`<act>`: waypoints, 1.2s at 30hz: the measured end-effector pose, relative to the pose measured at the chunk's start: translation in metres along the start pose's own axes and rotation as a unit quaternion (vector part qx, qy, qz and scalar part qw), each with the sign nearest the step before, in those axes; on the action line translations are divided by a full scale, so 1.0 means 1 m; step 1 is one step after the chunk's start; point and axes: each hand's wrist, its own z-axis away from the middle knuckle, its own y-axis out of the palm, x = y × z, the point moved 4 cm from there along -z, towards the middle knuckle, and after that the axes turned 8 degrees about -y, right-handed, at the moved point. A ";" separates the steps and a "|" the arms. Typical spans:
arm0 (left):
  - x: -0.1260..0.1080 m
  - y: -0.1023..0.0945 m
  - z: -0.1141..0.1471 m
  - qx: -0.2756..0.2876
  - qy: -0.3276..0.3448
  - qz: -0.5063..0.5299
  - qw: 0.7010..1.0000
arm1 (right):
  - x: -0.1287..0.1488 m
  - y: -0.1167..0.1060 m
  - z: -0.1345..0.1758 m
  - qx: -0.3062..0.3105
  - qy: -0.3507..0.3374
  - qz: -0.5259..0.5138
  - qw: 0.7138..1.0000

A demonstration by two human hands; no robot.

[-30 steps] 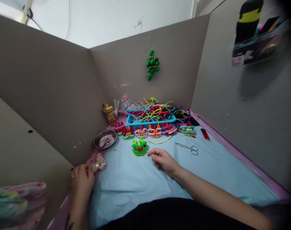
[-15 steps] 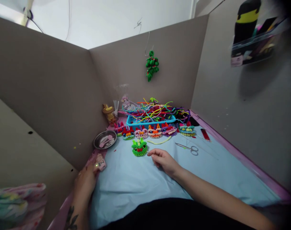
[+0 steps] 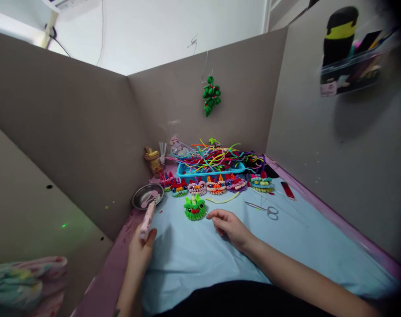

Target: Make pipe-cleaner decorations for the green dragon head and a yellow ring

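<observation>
My left hand [image 3: 141, 246] is closed around a slim pink handheld device [image 3: 148, 220], raised over the left table edge near the metal bowl [image 3: 141, 192]. In front of me sits a green dragon-like head made of fuzzy stems [image 3: 195, 209], with black eyes and a red nose. My right hand [image 3: 228, 224] rests on the blue cloth just right of that head, thumb and forefinger pinched together. A small pale bit shows at those fingertips, too small to name. Behind the green head lies a pale yellow fuzzy stem [image 3: 224, 200].
A row of several colourful fuzzy heads [image 3: 216, 185] stands before a blue tray [image 3: 211, 173] heaped with fuzzy stems. Scissors [image 3: 264, 209] and a red strip [image 3: 288, 190] lie to the right. Grey partitions [image 3: 200, 97] enclose the table; a clear box [image 3: 350, 72] hangs on the right one.
My left hand has lifted the pink device off the left table edge and brought it rightward and upright. My right hand stays by the green head. The view has shifted slightly.
</observation>
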 end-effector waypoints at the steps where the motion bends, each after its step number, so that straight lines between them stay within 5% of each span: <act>1: -0.005 0.003 0.003 0.019 0.003 0.015 1.000 | 0.000 0.000 0.000 0.002 0.002 0.003 1.000; 5: -0.048 0.021 0.027 0.165 0.122 0.106 0.973 | 0.002 0.000 0.001 0.005 0.001 0.018 1.000; 8: -0.065 0.041 0.047 0.243 0.133 0.119 0.954 | 0.005 0.000 0.001 -0.001 -0.006 0.044 0.999; 14: -0.047 0.071 0.064 0.209 0.174 0.032 0.962 | 0.013 0.001 0.003 -0.033 -0.074 0.159 0.984; 23: -0.045 0.076 0.076 0.220 0.247 -0.003 0.944 | 0.019 0.002 0.007 -0.051 -0.112 0.211 0.970; 32: -0.042 0.077 0.076 0.210 0.227 -0.011 0.951 | 0.019 0.003 0.007 -0.058 -0.120 0.199 0.971; 36: -0.042 0.075 0.075 0.228 0.178 0.018 0.957 | 0.018 -0.011 0.002 -0.114 -0.078 0.122 0.983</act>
